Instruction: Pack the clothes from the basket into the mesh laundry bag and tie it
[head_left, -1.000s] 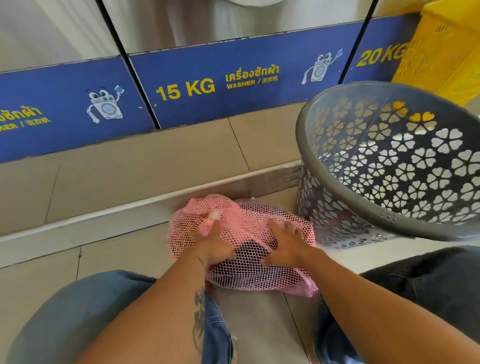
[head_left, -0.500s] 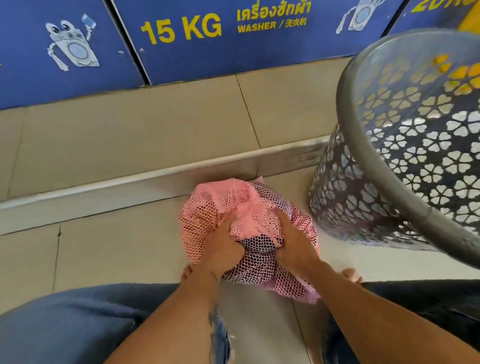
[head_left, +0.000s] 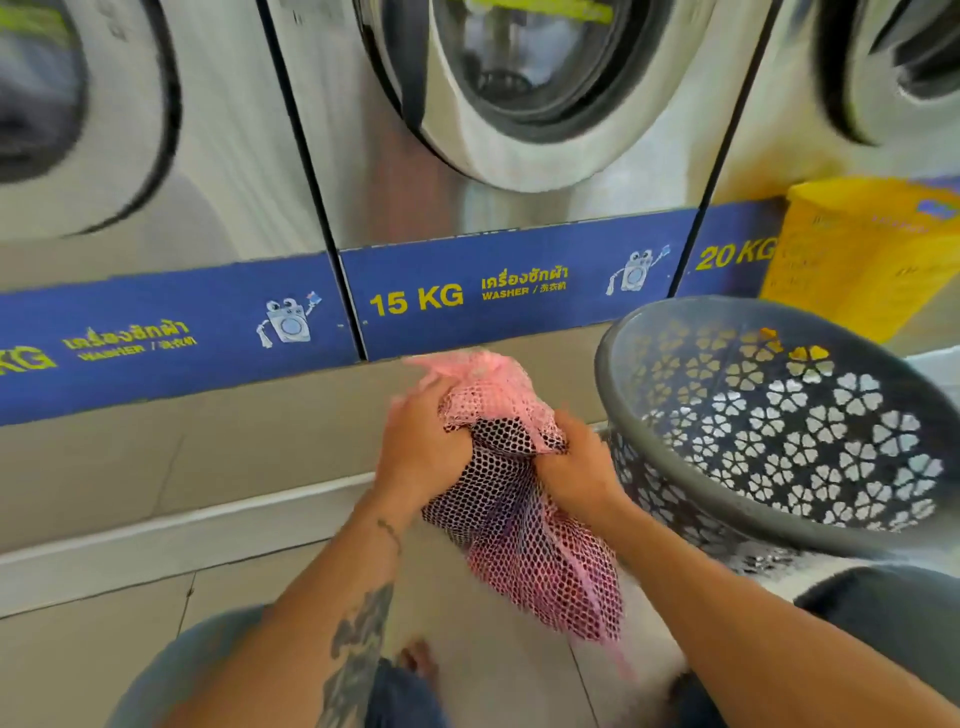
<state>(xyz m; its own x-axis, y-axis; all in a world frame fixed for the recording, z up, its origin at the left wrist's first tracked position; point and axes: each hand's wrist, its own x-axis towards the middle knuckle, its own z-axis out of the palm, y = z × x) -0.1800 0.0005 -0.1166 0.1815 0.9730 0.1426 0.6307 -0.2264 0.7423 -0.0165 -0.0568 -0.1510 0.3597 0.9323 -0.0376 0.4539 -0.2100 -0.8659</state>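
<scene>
A pink mesh laundry bag with dark clothes inside hangs in the air in front of me, off the floor. My left hand is closed around its bunched pink top from the left. My right hand grips the mesh just below that, on the right side. The loose pink end of the bag sticks up above my left hand. The grey plastic basket with flower-shaped holes stands tilted on the right, and I see no clothes in it.
A row of steel washers with blue labels faces me behind a tiled step. A yellow basket stands at the back right. My knees and a bare foot are at the bottom.
The bag was lying on the floor under both hands; now both hands have gathered its top and lifted it. My view has tilted upward to the washer doors.
</scene>
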